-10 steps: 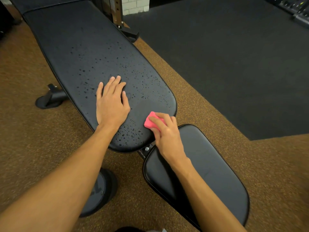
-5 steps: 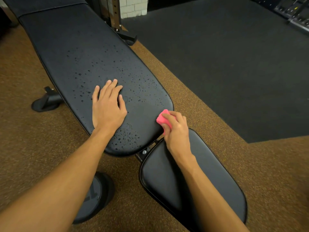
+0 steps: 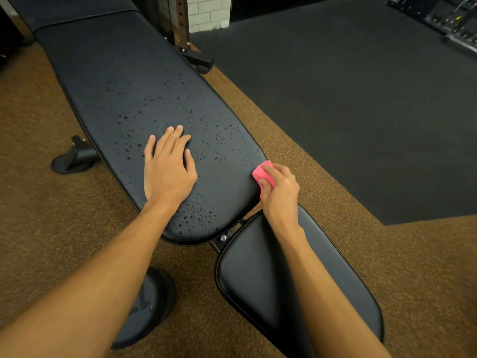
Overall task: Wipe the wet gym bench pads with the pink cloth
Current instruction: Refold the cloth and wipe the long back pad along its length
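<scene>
The left hand [image 3: 167, 171] lies flat on the long pad [image 3: 144, 99], fingers straight and slightly spread, among water drops [image 3: 196, 218]. The right hand [image 3: 280, 189] grips the pink cloth [image 3: 262, 173] with curled fingers, holding it against the pad's right edge near its rounded end. The seat pad [image 3: 258, 280] lies under the right forearm, above brown floor [image 3: 38, 202].

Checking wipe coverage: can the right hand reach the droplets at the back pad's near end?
Probably yes: the right hand holds the pink cloth at the right edge of the back pad, bare pad leads to the droplets, and the left hand rests aside.
</scene>
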Tool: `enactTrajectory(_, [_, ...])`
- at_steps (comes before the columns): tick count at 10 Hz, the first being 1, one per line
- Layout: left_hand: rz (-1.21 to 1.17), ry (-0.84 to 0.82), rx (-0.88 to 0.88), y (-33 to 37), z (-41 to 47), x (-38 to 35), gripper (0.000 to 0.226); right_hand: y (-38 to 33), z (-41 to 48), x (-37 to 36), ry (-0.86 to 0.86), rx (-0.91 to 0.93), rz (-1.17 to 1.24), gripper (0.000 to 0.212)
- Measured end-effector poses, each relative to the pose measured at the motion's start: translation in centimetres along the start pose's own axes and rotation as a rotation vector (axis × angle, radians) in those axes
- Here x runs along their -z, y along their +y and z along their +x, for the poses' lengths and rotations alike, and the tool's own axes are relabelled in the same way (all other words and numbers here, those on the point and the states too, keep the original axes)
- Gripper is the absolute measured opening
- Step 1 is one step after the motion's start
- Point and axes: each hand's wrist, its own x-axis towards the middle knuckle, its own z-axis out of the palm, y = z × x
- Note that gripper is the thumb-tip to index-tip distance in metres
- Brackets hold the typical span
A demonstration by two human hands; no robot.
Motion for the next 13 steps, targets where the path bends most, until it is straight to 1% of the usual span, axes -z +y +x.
enactTrajectory(1, [0.0, 0.0, -0.001, 0.0, 0.0, 0.0, 0.041, -1.0, 0.2, -0.6, 0.003, 0.052, -0.013, 0.026])
enactTrajectory(2, [-0.001, -0.004, 0.004, 0.1, -0.1, 0.1, 0.041, -1.0, -1.7, -0.3, -0.037, 0.166, -0.03, 0.021])
enactTrajectory(3, [-0.003, -0.005, 0.007, 0.2, 0.0, 0.1, 0.041, 0.0, -1.6, 0.3, -0.031, 0.102, -0.007, 0.029])
enactTrajectory(4, [0.002, -0.006, 0.007, 0.2, 0.0, 0.1, 0.041, 0.2, 0.8, 0.0, -0.007, 0.006, 0.013, 0.032])
enactTrajectory(5, [0.007, -0.008, 0.006, 0.2, 0.0, 0.1, 0.041, -0.8, 1.4, -0.7, 0.004, -0.011, 0.014, 0.029])
enactTrajectory(6, [0.009, -0.007, 0.006, 0.2, 0.0, 0.1, 0.041, -1.3, -0.8, -0.9, -0.017, 0.135, -0.017, 0.02])
enactTrajectory(7, [0.01, -0.009, 0.006, 0.2, 0.0, 0.1, 0.041, -1.0, -2.0, -0.4, -0.049, 0.239, -0.021, 0.02])
enactTrajectory(8, [0.01, -0.01, 0.009, 0.2, 0.0, 0.1, 0.041, -1.0, 0.4, -0.6, 0.005, 0.1, 0.004, 0.022])
enactTrajectory(9, [0.013, -0.011, 0.009, 0.3, -0.1, 0.2, 0.041, -1.5, 1.9, -1.2, 0.033, 0.016, 0.0, 0.029])
enactTrajectory(10, [0.019, -0.009, 0.006, 0.3, 0.0, 0.2, 0.041, -2.1, -0.3, -1.6, 0.006, 0.155, -0.015, 0.021])
enactTrajectory(11, [0.012, -0.001, 0.007, 0.3, 0.0, 0.1, 0.041, -1.8, -2.5, -1.9, -0.053, 0.272, -0.025, 0.023])
enactTrajectory(12, [0.005, 0.009, 0.005, 0.3, 0.0, 0.1, 0.04, -1.4, -0.2, -2.0, -0.003, 0.225, -0.025, 0.019])
enactTrajectory(13, [0.003, 0.008, 0.006, 0.3, -0.1, 0.1, 0.04, -1.7, 2.9, -2.3, 0.042, 0.066, -0.032, 0.026])
